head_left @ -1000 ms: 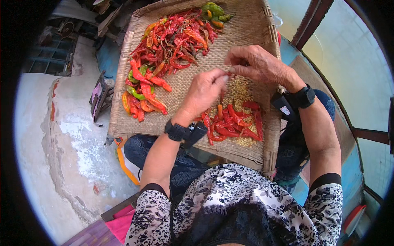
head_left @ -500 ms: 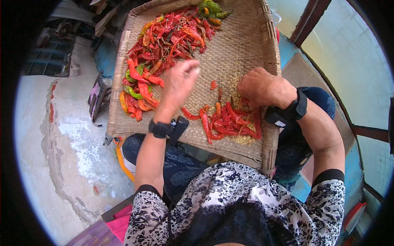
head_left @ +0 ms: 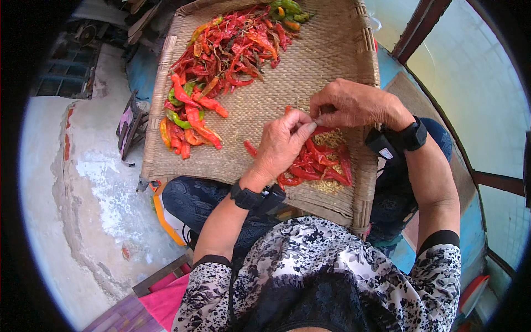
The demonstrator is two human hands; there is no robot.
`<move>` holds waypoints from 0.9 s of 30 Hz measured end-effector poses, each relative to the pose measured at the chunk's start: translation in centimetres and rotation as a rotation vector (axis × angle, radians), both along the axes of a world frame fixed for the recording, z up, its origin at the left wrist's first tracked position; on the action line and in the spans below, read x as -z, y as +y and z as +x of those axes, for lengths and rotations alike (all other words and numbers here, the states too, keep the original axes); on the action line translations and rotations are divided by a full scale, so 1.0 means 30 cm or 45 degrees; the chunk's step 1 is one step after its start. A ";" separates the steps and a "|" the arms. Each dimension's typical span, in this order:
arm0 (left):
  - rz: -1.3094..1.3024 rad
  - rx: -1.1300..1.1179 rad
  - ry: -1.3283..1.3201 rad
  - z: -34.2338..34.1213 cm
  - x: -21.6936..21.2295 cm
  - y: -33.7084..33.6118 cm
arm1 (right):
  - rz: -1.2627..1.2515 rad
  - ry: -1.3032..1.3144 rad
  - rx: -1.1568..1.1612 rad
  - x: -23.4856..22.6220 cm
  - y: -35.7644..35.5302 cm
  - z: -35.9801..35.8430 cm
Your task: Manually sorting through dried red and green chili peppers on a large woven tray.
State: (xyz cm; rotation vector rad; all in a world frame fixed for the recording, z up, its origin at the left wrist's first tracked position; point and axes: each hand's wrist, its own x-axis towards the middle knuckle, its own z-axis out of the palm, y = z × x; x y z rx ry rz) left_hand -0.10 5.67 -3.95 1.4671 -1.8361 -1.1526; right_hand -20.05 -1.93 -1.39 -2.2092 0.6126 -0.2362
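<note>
My left hand (head_left: pixel 282 142) and my right hand (head_left: pixel 354 104) meet above the near right part of a woven tray (head_left: pixel 310 61). Both are closed, with thumbs and fingertips pinched together on a red chili pepper (head_left: pixel 322 130), most of which the fingers hide. Just below them lies a small heap of red chili peppers (head_left: pixel 310 169), some split open. Pale seeds (head_left: pixel 327 187) are scattered around that heap. To the left rest whole red and green peppers (head_left: pixel 194 123), and beyond them a large pile of wrinkled red chilies (head_left: pixel 235 47).
Green peppers (head_left: pixel 289 11) sit at the tray's far edge. The tray stands over my knees (head_left: pixel 193 202). A cracked plaster wall (head_left: pixel 105 182) is on the left, and framed glass panes (head_left: pixel 475 83) are on the right. Pink cloth (head_left: pixel 166 301) lies at the lower left.
My left hand has moved right and nearer, from beside the large pile to my right hand. My right hand has shifted slightly left and farther away, and the fingertips now meet.
</note>
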 end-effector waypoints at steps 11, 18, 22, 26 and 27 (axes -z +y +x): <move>-0.721 -0.488 -0.055 0.274 -0.157 -0.364 | 0.023 -0.106 -0.276 0.053 0.053 0.032; -0.487 0.252 -0.824 0.188 -0.055 0.026 | -0.208 0.427 -0.330 0.034 0.129 0.106; -0.205 0.295 -0.992 0.218 -0.006 0.216 | -0.286 0.397 -0.278 0.053 0.141 0.101; -0.373 0.273 -0.944 0.162 0.035 0.242 | -0.156 0.404 -0.292 0.062 0.110 0.107; -0.379 0.297 -0.850 0.140 0.043 0.232 | -0.070 0.339 -0.324 0.064 0.094 0.102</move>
